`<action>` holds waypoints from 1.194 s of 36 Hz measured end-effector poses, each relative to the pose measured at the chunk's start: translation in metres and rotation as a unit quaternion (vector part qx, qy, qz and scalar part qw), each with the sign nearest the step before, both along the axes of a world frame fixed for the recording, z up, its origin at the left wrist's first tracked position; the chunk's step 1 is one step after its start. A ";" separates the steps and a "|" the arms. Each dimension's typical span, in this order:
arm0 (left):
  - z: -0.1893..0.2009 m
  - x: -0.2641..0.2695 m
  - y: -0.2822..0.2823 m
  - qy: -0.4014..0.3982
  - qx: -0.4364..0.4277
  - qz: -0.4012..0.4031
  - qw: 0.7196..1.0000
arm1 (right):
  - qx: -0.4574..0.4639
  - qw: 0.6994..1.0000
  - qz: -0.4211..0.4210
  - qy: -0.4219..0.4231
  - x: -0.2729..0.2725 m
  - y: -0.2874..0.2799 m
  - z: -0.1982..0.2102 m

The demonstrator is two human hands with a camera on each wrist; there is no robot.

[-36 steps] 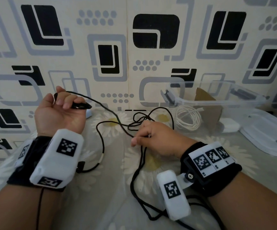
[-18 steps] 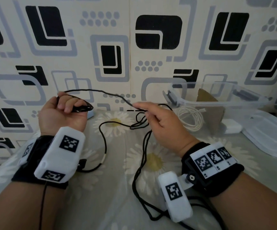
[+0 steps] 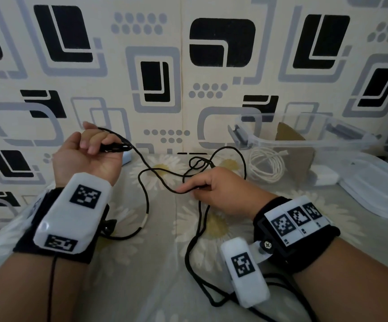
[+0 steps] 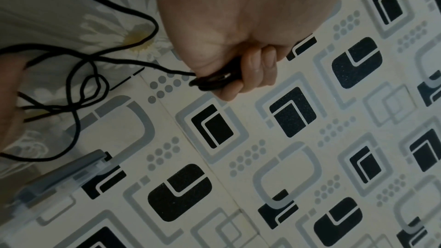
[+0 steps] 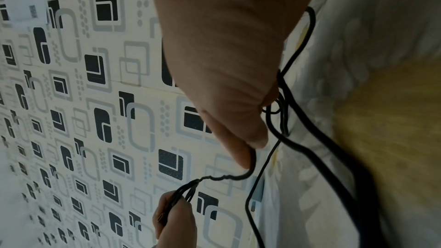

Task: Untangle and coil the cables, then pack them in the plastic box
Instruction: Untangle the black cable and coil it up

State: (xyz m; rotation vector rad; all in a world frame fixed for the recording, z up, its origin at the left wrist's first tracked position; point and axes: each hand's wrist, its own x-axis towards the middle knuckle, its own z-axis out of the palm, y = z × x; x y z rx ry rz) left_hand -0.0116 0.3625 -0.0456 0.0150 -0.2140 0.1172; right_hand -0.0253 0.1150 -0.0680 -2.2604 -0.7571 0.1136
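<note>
A long black cable lies in loose, crossing loops on the daisy-print cloth. My left hand, raised near the wall, grips a small bundle of its loops with curled fingers. Low over the cloth, my right hand pinches a strand of the same cable between thumb and forefinger, beside a small knot of crossings. The clear plastic box stands at the back right. A coiled white cable and a piece of brown card show through its wall.
The box's clear lid lies flat at the far right, with a white adapter beside it. A patterned wall rises just behind the cloth. More black cable trails toward my right wrist at the near edge.
My right hand has dropped from a raised position back down to the cloth and moved left, drawing the strand with it. My left hand holds its bundle in the same place.
</note>
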 end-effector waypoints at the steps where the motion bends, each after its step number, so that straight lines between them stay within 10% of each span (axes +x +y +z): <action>1: 0.000 0.000 -0.002 0.007 0.009 0.009 1.000 | 0.009 1.000 0.007 0.001 -0.002 0.001 0.001; 13: -0.001 0.000 -0.026 0.058 0.227 0.078 0.969 | 0.071 0.996 0.043 -0.018 -0.005 0.006 0.005; 20: -0.007 -0.001 -0.042 0.002 0.433 0.119 0.894 | 0.124 0.991 0.033 -0.036 -0.009 0.004 0.007; 32: -0.019 -0.014 -0.060 -0.079 0.787 0.183 0.584 | 0.236 0.965 0.012 -0.109 -0.012 0.002 0.010; 43: -0.013 -0.023 -0.063 -0.088 0.807 0.088 0.577 | 0.326 0.936 -0.013 -0.131 -0.007 0.005 0.007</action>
